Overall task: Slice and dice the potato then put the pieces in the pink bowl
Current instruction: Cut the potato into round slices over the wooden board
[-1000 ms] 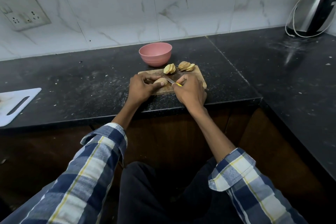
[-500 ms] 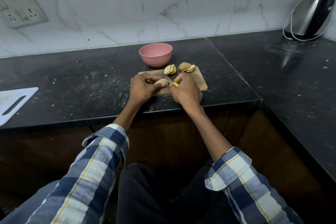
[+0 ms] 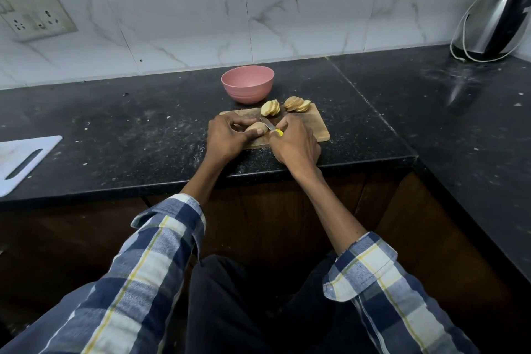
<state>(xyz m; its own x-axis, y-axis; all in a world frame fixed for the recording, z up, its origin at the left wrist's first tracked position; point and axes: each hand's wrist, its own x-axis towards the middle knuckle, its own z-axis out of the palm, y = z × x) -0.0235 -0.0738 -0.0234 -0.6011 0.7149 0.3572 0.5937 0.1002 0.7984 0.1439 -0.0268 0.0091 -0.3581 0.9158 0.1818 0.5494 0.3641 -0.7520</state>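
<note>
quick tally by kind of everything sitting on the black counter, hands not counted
pink bowl: 1
cutting boards: 2, wooden and white
potato lots: 3, two sliced stacks and one uncut piece
knife: 1
kettle: 1
Total: 8
</note>
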